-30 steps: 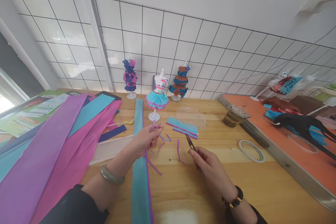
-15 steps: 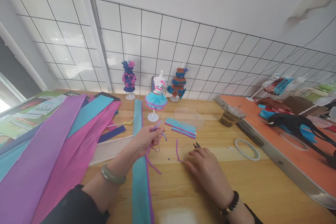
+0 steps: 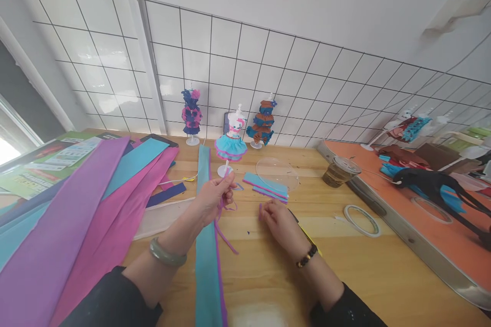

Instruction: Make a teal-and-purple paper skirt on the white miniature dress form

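Two bare hands are held over the pale wooden desk (image 3: pixel 268 276). By the left hand (image 3: pixel 215 199), a bunch of narrow purple fabric strips (image 3: pixel 226 239) is pinched between thumb and fingers, held just beside a long, flat turquoise fabric band with a purple edge (image 3: pixel 207 276), with loose ends trailed toward the wood. By the right hand (image 3: pixel 282 227), a short, thin purple fabric offcut (image 3: pixel 261 212) is reached at the desk surface; its fingers are drawn together, but whether the offcut is truly gripped cannot be told.

Beside the right hand, a slim black-and-yellow tool (image 3: pixel 310 238) is laid, partly hidden; it could be knocked or rolled if the wrist were swung outward. Behind that hand, a small stack of turquoise fabric pieces edged in purple (image 3: pixel 266 186) is partly covered by a clear round plastic disc (image 3: pixel 276 173), and could be pushed askew by a forward slide of the knuckles.

The likeliest trouble is judged to be tangling: the dangling ends could be snagged or dropped if the left pinch were loosened. The offcut, being flat and thin, could also be missed by the fingertips. The band's edge might be dragged along should a strip be caught there.
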The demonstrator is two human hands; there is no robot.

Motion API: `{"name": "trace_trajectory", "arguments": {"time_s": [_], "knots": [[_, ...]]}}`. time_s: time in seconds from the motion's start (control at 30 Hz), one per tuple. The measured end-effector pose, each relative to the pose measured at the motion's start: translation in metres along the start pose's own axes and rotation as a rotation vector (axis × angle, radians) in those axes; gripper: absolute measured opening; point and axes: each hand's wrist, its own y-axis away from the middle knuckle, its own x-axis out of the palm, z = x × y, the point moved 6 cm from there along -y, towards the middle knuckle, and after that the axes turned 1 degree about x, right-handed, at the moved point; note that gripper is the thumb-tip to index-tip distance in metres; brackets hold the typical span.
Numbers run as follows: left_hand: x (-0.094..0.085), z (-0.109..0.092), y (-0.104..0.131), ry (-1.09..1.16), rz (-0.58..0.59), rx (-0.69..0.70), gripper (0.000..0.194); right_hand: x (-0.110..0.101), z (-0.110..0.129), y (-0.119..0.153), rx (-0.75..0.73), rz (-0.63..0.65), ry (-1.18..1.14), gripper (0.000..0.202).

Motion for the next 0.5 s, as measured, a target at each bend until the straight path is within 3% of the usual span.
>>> {"name": "trace_trajectory", "arguments": {"time_s": [0.17, 0.27, 0.33, 0.43, 0.5], "knots": [[-0.002, 0.003, -0.002, 0.041, -0.028, -0.012, 0.038, -0.028, -0.032, -0.012, 0.173, -0.138, -0.201, 0.036], [-0.002, 0.003, -0.001, 0.082, -0.043, -0.025, 0.038, -0.034, -0.025, -0.009, 0.183, -0.143, -0.313, 0.039], [0.0, 0.002, 0.001, 0.119, -0.05, -0.033, 0.038, -0.022, -0.006, -0.003, 0.155, -0.082, -0.388, 0.04], [0.006, -0.002, 0.005, 0.185, -0.046, -0.047, 0.042, 0.017, 0.032, 0.008, 0.112, 0.117, -0.653, 0.033], [0.011, -0.004, 0.009, 0.259, -0.036, -0.075, 0.044, 0.038, 0.052, 0.013, 0.107, 0.159, -0.779, 0.042]]}}
